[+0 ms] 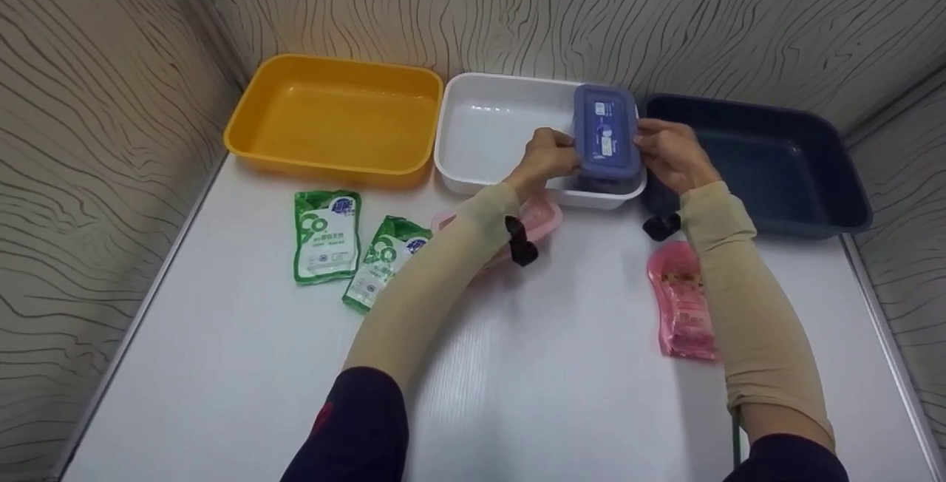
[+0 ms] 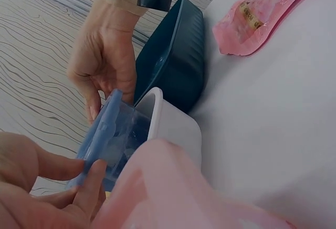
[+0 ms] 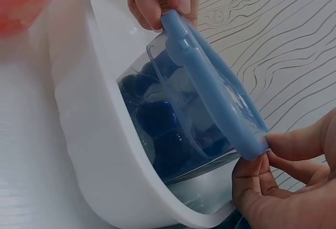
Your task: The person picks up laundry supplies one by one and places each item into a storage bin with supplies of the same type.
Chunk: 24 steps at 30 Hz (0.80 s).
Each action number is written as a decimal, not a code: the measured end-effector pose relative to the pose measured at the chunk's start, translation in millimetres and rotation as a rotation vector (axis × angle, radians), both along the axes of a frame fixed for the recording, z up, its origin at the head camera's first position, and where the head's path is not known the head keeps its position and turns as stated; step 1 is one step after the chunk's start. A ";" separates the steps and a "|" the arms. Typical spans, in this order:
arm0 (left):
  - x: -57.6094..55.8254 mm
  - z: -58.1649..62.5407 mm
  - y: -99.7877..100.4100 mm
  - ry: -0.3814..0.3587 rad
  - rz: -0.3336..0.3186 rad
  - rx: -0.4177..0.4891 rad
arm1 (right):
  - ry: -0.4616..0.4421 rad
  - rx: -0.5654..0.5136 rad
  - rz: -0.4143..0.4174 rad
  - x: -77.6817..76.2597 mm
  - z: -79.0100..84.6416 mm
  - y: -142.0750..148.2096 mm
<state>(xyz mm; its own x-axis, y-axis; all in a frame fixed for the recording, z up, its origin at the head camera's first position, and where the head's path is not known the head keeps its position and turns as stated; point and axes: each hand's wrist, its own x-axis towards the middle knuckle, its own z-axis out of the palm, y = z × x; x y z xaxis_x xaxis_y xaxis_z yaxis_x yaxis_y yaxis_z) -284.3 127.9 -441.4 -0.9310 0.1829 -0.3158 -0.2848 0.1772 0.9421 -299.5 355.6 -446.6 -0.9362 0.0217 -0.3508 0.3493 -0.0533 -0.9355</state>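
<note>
A clear food container with a blue lid (image 1: 607,131) sits at the right end of the white bin (image 1: 488,134), partly inside it. In the right wrist view, dark blue contents (image 3: 157,118) show through its clear wall. My left hand (image 1: 545,158) pinches the lid's left edge between thumb and fingers. On the opposite edge, my right hand (image 1: 672,151) grips the lid's rim the same way. The right wrist view shows the container tilted against the bin's wall. A pink container (image 1: 543,217) stands on the table below my left forearm, partly hidden by it.
A yellow bin (image 1: 332,116) stands left of the white one and a dark blue bin (image 1: 783,164) right of it. Two green-and-white pouches (image 1: 327,238) lie front left. A pink pouch (image 1: 680,304) lies partly under my right forearm. Patterned walls (image 1: 517,16) enclose the table.
</note>
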 end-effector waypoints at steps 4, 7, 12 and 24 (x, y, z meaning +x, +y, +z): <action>0.8 -2.3 4.0 -0.023 -0.015 -0.026 | 0.003 -0.002 -0.001 4.2 -3.0 4.5; 1.0 -3.9 5.3 -0.029 -0.020 -0.047 | -0.007 0.012 0.002 6.1 -3.9 5.9; 0.7 -4.5 4.5 -0.039 -0.040 -0.057 | -0.030 0.032 0.006 6.5 -4.3 5.1; 3.3 -4.6 9.0 0.013 -0.049 -0.138 | -0.055 0.160 -0.029 9.3 -3.8 2.3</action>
<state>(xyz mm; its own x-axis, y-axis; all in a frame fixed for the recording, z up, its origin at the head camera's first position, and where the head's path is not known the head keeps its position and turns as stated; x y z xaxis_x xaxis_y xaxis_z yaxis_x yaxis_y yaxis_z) -281.0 137.0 -445.9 -0.9260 0.1842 -0.3295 -0.2609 0.3188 0.9112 -290.2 357.9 -450.4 -0.9141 0.1076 -0.3910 0.4002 0.0839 -0.9126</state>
